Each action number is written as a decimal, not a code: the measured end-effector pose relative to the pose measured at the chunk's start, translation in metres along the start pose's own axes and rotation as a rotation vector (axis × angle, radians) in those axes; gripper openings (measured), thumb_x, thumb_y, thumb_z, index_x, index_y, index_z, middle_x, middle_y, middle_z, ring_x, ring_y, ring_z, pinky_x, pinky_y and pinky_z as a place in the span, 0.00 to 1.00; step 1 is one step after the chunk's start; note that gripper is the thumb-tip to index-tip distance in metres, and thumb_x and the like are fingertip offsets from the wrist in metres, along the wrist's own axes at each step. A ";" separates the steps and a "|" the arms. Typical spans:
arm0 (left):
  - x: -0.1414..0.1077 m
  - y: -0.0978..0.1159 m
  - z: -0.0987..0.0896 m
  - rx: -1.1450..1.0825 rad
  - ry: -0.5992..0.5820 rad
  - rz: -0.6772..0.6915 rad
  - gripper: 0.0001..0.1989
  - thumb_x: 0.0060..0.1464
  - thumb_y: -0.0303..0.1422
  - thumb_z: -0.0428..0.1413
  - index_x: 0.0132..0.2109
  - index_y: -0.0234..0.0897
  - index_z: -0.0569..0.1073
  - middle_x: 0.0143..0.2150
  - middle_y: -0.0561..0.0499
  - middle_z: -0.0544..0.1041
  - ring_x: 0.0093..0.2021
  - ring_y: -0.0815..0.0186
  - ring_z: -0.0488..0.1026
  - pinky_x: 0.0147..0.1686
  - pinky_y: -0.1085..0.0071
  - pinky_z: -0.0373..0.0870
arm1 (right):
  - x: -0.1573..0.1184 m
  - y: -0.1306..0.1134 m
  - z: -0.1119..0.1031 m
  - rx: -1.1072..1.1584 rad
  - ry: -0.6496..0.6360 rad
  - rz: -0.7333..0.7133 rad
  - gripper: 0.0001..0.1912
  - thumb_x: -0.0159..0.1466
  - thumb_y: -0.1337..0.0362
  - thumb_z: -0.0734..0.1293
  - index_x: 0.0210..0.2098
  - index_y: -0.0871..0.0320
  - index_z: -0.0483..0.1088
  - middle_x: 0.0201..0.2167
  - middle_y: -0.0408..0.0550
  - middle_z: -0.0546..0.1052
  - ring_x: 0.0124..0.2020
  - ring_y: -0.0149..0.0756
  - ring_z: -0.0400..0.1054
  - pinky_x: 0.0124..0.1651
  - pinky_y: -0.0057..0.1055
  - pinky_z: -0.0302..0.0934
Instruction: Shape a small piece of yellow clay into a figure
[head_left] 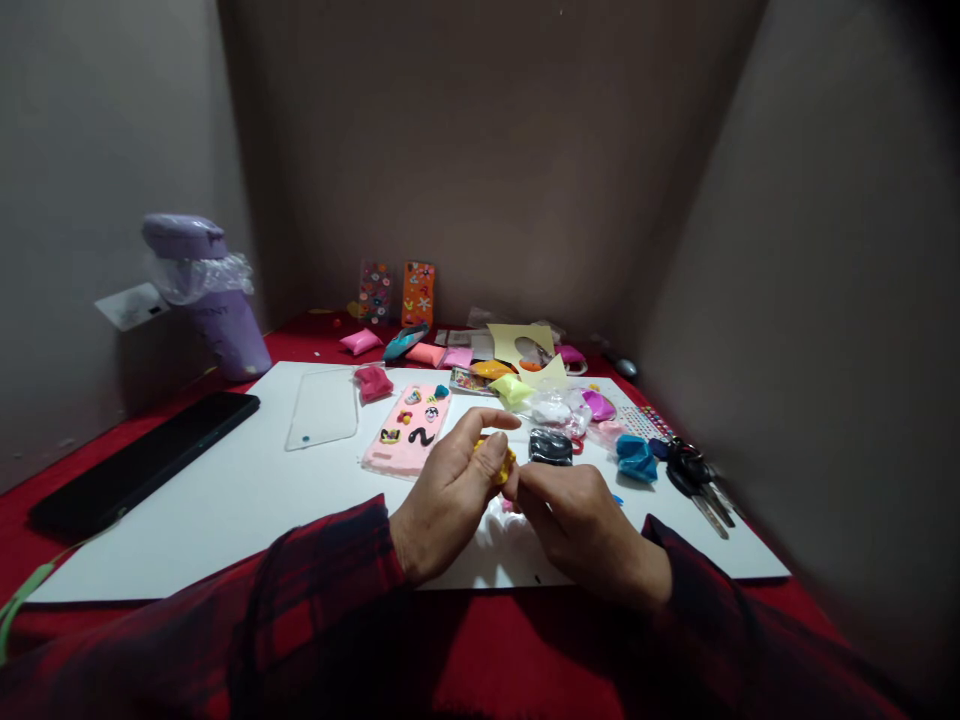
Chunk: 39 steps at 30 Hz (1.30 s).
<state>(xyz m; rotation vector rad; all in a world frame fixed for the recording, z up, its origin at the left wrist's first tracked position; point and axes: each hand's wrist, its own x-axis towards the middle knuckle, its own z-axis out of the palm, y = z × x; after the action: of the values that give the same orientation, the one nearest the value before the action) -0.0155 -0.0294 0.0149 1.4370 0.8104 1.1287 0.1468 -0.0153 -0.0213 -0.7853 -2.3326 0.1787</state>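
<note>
Between the thumb and fingers of my left hand (457, 490) is a small yellow piece (504, 466), partly covered by the fingers. My right hand (589, 520) meets it from the right, its fingers pinched together at the left fingertips; what they hold, if anything, is hidden. Just left of my hands lies a pink phone case (405, 430) with small coloured decorations on it. A clear case (324, 408) lies farther left on the white board (247, 500). Behind my right hand is a black packet (550, 447).
A black phone (142, 460) and a purple bottle (225, 320) are at the left. Coloured packets, including a blue one (637, 458), lie at the right beside keys (701, 480). Two decorated cases, one orange (418, 294), stand against the back wall.
</note>
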 end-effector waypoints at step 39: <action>0.001 -0.007 -0.004 0.146 -0.008 -0.014 0.04 0.56 0.32 0.49 0.37 0.38 0.66 0.25 0.58 0.66 0.21 0.79 0.58 0.21 0.82 0.55 | -0.001 0.003 0.005 -0.114 -0.050 -0.022 0.11 0.64 0.71 0.54 0.27 0.60 0.61 0.20 0.42 0.66 0.19 0.27 0.58 0.24 0.26 0.46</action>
<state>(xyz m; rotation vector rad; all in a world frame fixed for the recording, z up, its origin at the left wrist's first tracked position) -0.0185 -0.0262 0.0077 1.5524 0.9115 1.0707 0.1459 -0.0128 -0.0269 -0.8191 -2.4149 0.0572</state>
